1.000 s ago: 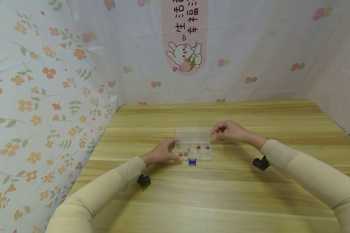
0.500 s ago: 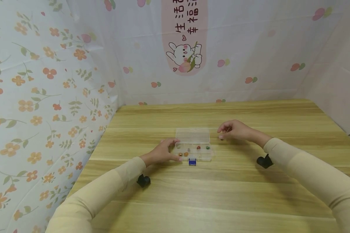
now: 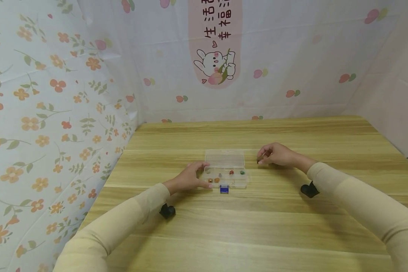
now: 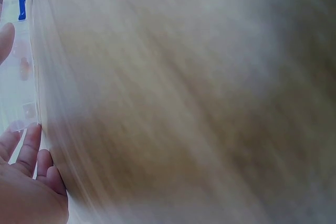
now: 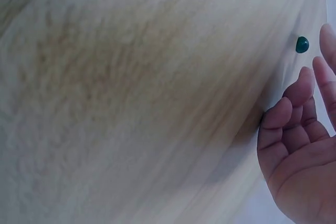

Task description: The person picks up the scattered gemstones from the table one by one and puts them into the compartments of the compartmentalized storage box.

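A clear plastic compartment box [image 3: 239,183] stands on the table with its lid [image 3: 224,158] tipped back. Small coloured beads lie in it, among them orange beads [image 3: 217,180], a red bead [image 3: 231,172] and a green bead [image 3: 242,172]. My left hand [image 3: 190,176] grips the box's left end, thumb on the front side and fingers behind. To the right of the box, my right hand [image 3: 275,154] is low over the table, fingers loosely bent. A dark green bead [image 5: 302,44] lies just beyond its fingertips, with a gap showing in the right wrist view.
A blue latch [image 3: 224,189] sticks out from the box's front edge. The wood-grain table [image 3: 244,234] reaches back to a printed cloth [image 3: 275,56], and a floral cloth [image 3: 54,113] hangs along the left. Dark wrist camera mounts [image 3: 309,189] hang below both forearms.
My right hand has moved right, away from the box's lid, and then dipped slightly. The dark bead has come into view by its fingertips. My left hand and the box have stayed put.
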Action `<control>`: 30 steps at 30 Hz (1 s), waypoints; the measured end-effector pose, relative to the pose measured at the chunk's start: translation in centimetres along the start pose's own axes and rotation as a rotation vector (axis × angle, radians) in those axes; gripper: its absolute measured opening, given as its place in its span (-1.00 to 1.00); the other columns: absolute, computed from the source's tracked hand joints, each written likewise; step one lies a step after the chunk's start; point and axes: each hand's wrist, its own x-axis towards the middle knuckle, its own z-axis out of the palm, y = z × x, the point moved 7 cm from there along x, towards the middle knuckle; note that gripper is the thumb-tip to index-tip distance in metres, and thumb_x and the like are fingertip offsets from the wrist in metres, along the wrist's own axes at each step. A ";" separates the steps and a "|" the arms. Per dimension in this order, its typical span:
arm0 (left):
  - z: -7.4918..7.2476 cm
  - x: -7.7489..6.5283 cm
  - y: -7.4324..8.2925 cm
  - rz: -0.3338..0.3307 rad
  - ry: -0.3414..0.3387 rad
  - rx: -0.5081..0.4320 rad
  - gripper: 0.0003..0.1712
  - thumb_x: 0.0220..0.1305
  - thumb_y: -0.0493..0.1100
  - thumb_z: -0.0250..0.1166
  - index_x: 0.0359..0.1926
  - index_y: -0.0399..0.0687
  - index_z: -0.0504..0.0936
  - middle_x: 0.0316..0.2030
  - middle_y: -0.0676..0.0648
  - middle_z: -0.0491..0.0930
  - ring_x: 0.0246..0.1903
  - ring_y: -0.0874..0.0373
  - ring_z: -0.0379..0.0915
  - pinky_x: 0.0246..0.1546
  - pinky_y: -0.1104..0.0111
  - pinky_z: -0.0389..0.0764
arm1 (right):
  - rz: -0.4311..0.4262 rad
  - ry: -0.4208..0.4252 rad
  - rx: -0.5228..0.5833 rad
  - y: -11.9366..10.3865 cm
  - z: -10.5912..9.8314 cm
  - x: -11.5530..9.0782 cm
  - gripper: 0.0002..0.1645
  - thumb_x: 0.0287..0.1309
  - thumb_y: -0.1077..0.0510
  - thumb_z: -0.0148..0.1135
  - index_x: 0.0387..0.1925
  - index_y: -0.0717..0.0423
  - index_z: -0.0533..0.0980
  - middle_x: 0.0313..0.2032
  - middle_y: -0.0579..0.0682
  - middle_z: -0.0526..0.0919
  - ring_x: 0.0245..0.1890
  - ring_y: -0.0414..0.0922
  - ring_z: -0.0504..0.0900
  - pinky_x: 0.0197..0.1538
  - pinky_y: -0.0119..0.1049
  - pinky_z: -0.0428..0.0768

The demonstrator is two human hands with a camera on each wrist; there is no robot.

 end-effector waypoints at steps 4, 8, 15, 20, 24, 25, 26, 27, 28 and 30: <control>0.0 0.0 -0.1 0.001 -0.002 -0.004 -0.07 -0.06 0.01 0.59 0.34 0.02 0.37 0.29 -0.03 0.36 0.28 -0.02 0.10 0.28 0.05 0.20 | -0.005 -0.009 0.005 0.1 0.2 0.1 -0.67 0.10 0.19 0.43 -0.15 0.29 0.57 -0.47 0.00 0.49 -0.49 -0.15 0.35 -0.42 -0.34 0.33; 0.0 0.0 0.0 0.001 0.000 -0.007 -0.06 -0.06 0.01 0.59 0.34 0.01 0.37 0.29 -0.04 0.35 0.29 -0.03 0.11 0.29 0.04 0.20 | -0.013 -0.023 -0.001 0.5 0.5 0.3 -0.69 0.09 0.21 0.43 -0.16 0.28 0.56 -0.52 -0.02 0.48 -0.54 -0.17 0.34 -0.46 -0.36 0.33; 0.0 0.0 0.0 0.002 0.004 0.005 -0.06 -0.06 0.01 0.59 0.35 0.01 0.37 0.29 -0.04 0.35 0.27 -0.02 0.12 0.28 0.04 0.20 | -0.007 -0.028 0.008 0.6 0.8 0.5 -0.72 0.10 0.25 0.41 -0.18 0.29 0.56 -0.55 -0.02 0.48 -0.58 -0.19 0.32 -0.49 -0.37 0.32; 0.0 0.0 0.1 0.010 0.002 0.008 -0.07 -0.05 0.00 0.59 0.35 0.00 0.37 0.29 -0.04 0.35 0.27 -0.02 0.12 0.29 0.05 0.19 | -0.012 -0.022 -0.004 0.2 0.9 0.3 -0.73 0.10 0.25 0.41 -0.19 0.31 0.56 -0.53 -0.01 0.48 -0.58 -0.20 0.32 -0.49 -0.37 0.33; 0.0 0.0 0.1 0.011 0.000 0.006 -0.06 -0.05 -0.01 0.59 0.35 0.00 0.37 0.30 -0.03 0.35 0.27 -0.02 0.11 0.29 0.05 0.18 | -0.022 -0.021 -0.006 -0.2 0.9 0.0 -0.72 0.10 0.26 0.40 -0.19 0.33 0.55 -0.53 -0.01 0.47 -0.58 -0.19 0.31 -0.48 -0.37 0.32; 0.0 0.0 0.1 0.012 0.000 0.006 -0.06 -0.05 0.00 0.58 0.35 0.00 0.37 0.30 -0.04 0.35 0.27 -0.02 0.11 0.29 0.05 0.19 | -0.021 -0.018 -0.005 -0.2 0.9 0.0 -0.73 0.10 0.26 0.40 -0.19 0.32 0.56 -0.54 -0.01 0.47 -0.58 -0.19 0.32 -0.48 -0.37 0.32; 0.0 0.0 0.1 0.012 0.002 0.006 -0.06 -0.05 0.00 0.58 0.35 0.00 0.37 0.30 -0.04 0.35 0.27 -0.02 0.11 0.29 0.04 0.19 | -0.023 -0.018 -0.004 -0.2 0.9 0.0 -0.73 0.10 0.26 0.40 -0.19 0.32 0.56 -0.54 0.00 0.47 -0.58 -0.19 0.32 -0.48 -0.37 0.31; 0.0 0.0 0.1 0.012 0.002 0.007 -0.06 -0.05 0.01 0.58 0.36 0.00 0.36 0.29 -0.03 0.35 0.28 -0.02 0.11 0.29 0.05 0.19 | -0.025 -0.018 -0.003 -0.2 0.9 0.0 -0.74 0.10 0.26 0.40 -0.20 0.32 0.56 -0.54 -0.01 0.46 -0.57 -0.19 0.32 -0.47 -0.37 0.31; 0.0 0.0 0.1 0.013 0.001 0.009 -0.06 -0.05 0.01 0.58 0.36 0.00 0.36 0.29 -0.03 0.35 0.28 -0.02 0.11 0.29 0.05 0.19 | -0.028 -0.016 -0.006 -0.1 0.9 0.1 -0.74 0.10 0.26 0.40 -0.20 0.32 0.56 -0.54 -0.01 0.46 -0.56 -0.18 0.32 -0.47 -0.36 0.31; 0.0 0.0 0.0 0.014 0.001 0.009 -0.05 -0.05 0.02 0.58 0.36 0.00 0.36 0.28 -0.03 0.36 0.27 -0.01 0.11 0.28 0.06 0.20 | -0.024 -0.010 -0.012 0.0 1.0 0.2 -0.76 0.10 0.25 0.41 -0.22 0.30 0.58 -0.53 -0.01 0.46 -0.55 -0.17 0.33 -0.45 -0.36 0.32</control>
